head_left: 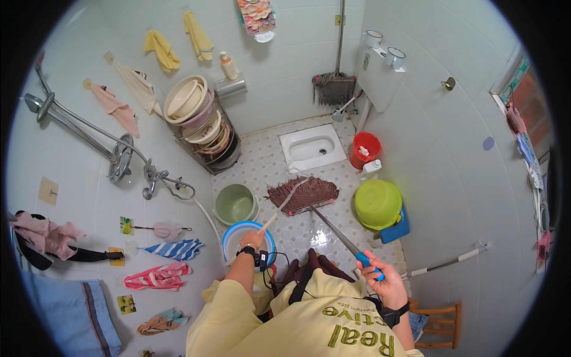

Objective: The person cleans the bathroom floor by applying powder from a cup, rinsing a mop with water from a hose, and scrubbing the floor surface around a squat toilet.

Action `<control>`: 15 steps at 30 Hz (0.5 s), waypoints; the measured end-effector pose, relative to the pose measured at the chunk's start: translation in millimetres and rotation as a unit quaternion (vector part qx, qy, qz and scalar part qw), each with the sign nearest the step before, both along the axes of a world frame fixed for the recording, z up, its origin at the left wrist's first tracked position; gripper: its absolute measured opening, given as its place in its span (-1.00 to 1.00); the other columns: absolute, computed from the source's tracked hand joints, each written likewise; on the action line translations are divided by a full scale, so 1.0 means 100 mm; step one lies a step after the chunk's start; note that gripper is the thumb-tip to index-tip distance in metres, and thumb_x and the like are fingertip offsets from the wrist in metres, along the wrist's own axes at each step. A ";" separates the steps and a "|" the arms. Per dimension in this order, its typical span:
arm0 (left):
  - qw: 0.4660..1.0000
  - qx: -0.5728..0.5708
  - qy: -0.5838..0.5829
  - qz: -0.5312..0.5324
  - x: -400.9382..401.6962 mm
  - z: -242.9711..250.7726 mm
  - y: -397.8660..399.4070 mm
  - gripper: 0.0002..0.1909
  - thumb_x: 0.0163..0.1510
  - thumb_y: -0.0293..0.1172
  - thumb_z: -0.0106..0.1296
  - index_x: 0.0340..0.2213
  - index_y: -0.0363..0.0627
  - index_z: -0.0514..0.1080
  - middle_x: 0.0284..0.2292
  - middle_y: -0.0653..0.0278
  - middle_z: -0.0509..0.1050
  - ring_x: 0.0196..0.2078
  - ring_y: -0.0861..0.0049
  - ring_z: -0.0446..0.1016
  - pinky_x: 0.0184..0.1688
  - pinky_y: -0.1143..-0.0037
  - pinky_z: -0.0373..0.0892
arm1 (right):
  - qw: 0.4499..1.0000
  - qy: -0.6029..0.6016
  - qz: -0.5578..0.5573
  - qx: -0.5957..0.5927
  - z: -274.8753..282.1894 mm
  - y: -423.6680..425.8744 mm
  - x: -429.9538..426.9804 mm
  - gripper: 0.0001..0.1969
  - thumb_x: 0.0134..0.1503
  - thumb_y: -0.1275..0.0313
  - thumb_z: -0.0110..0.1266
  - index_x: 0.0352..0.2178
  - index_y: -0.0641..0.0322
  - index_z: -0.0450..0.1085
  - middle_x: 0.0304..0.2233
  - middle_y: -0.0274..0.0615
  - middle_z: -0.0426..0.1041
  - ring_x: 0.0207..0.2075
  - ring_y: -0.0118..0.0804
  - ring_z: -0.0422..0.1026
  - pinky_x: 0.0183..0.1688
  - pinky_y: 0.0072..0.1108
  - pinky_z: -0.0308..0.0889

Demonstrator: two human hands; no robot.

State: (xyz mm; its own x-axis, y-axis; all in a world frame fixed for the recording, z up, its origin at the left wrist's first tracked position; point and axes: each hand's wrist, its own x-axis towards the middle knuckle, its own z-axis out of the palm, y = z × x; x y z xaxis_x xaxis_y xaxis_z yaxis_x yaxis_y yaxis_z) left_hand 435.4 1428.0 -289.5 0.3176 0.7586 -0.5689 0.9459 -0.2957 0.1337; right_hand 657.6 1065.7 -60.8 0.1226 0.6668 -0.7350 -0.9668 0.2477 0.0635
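Observation:
My left hand (252, 239) grips a pale hose (269, 221) above a blue-rimmed basin (229, 232). A stream of water (292, 193) runs from the hose end onto a flat mop's brown strand head (308, 192), which lies spread on the wet tiled floor. My right hand (384, 276) is closed around the blue grip (363, 259) of the mop's metal pole (337, 230). The pole slants down to the bar of the mop head. Just beyond the strands is a white squat toilet (292, 138).
A green bucket (235, 204) stands left of the mop head. To the right are a lime-green tub (378, 203) on a blue stool (397, 227), a white bottle (371, 168) and a red bin (354, 156). A rack of basins (227, 154) stands back left; another mop (334, 87) leans behind.

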 end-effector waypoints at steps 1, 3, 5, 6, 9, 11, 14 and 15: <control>1.000 0.000 0.001 0.001 -0.02 -0.01 0.00 -0.38 -0.01 0.17 -0.34 -0.34 -0.14 0.46 -0.34 0.02 0.45 -0.25 0.13 0.41 -0.23 0.27 0.31 | 1.000 -0.001 0.002 0.000 -0.01 0.00 0.01 -0.57 0.04 0.62 -0.17 -0.03 0.15 0.06 -0.30 0.20 0.24 -0.57 -0.45 0.25 -0.65 -0.81 0.22; 0.999 -0.023 0.037 0.017 -0.02 -0.01 0.00 -0.38 0.00 0.17 -0.35 -0.29 -0.13 0.44 -0.29 0.04 0.44 -0.20 0.17 0.40 -0.19 0.28 0.30 | 1.000 -0.002 0.003 0.001 -0.01 0.00 0.02 -0.58 0.04 0.62 -0.17 -0.03 0.15 0.05 -0.30 0.19 0.24 -0.57 -0.45 0.25 -0.65 -0.81 0.22; 0.998 -0.032 0.042 0.023 0.00 0.03 -0.02 -0.38 0.00 0.16 -0.36 -0.29 -0.13 0.44 -0.28 0.05 0.44 -0.18 0.18 0.39 -0.17 0.29 0.28 | 1.000 -0.006 0.001 0.004 0.00 0.00 0.02 -0.58 0.04 0.62 -0.17 -0.03 0.15 0.05 -0.30 0.19 0.24 -0.58 -0.45 0.25 -0.65 -0.81 0.22; 0.998 -0.040 0.047 0.029 0.01 0.06 -0.02 -0.38 0.00 0.16 -0.36 -0.28 -0.13 0.43 -0.26 0.06 0.43 -0.16 0.19 0.38 -0.15 0.30 0.27 | 1.000 -0.006 0.001 0.005 0.00 0.00 0.02 -0.58 0.04 0.62 -0.17 -0.03 0.15 0.05 -0.30 0.19 0.24 -0.58 -0.45 0.25 -0.65 -0.81 0.22; 0.997 -0.043 0.045 0.043 0.04 -0.04 -0.02 -0.38 0.00 0.16 -0.35 -0.28 -0.14 0.43 -0.25 0.05 0.43 -0.16 0.17 0.37 -0.14 0.28 0.26 | 1.000 -0.010 0.002 0.012 -0.02 -0.02 0.01 -0.58 0.04 0.63 -0.16 -0.04 0.16 0.06 -0.30 0.18 0.25 -0.58 -0.44 0.25 -0.65 -0.80 0.22; 0.998 -0.052 0.025 0.036 0.12 -0.09 -0.03 -0.38 0.00 0.16 -0.35 -0.28 -0.15 0.43 -0.25 0.04 0.42 -0.16 0.16 0.37 -0.13 0.28 0.25 | 1.000 -0.008 0.007 0.020 -0.04 -0.03 0.00 -0.57 0.04 0.62 -0.18 -0.02 0.13 0.05 -0.27 0.21 0.19 -0.57 -0.46 0.23 -0.65 -0.80 0.21; 0.998 -0.070 0.006 0.003 0.39 0.00 -0.11 -0.36 0.00 0.17 -0.35 -0.28 -0.17 0.42 -0.24 0.00 0.41 -0.15 0.14 0.36 -0.12 0.27 0.25 | 1.000 -0.015 0.005 0.010 -0.05 -0.05 0.01 -0.55 0.03 0.63 -0.17 -0.02 0.15 0.04 -0.27 0.21 0.20 -0.57 -0.45 0.23 -0.65 -0.79 0.21; 0.997 -0.079 0.005 -0.021 0.46 0.06 -0.13 -0.35 -0.01 0.17 -0.34 -0.27 -0.19 0.42 -0.24 -0.01 0.41 -0.15 0.13 0.36 -0.12 0.26 0.24 | 1.000 -0.016 0.004 0.011 -0.04 -0.05 0.01 -0.55 0.03 0.63 -0.17 -0.02 0.15 0.04 -0.27 0.21 0.20 -0.57 -0.45 0.23 -0.65 -0.79 0.21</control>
State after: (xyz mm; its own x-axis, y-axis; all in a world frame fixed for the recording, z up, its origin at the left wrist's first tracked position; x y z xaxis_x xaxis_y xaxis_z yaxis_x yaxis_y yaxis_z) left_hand 481.0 1414.7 -283.9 0.3411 0.6452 -0.6836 0.9344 -0.3118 0.1720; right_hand 658.4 1060.4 -65.2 0.1400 0.6839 -0.7160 -0.9703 0.2387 0.0383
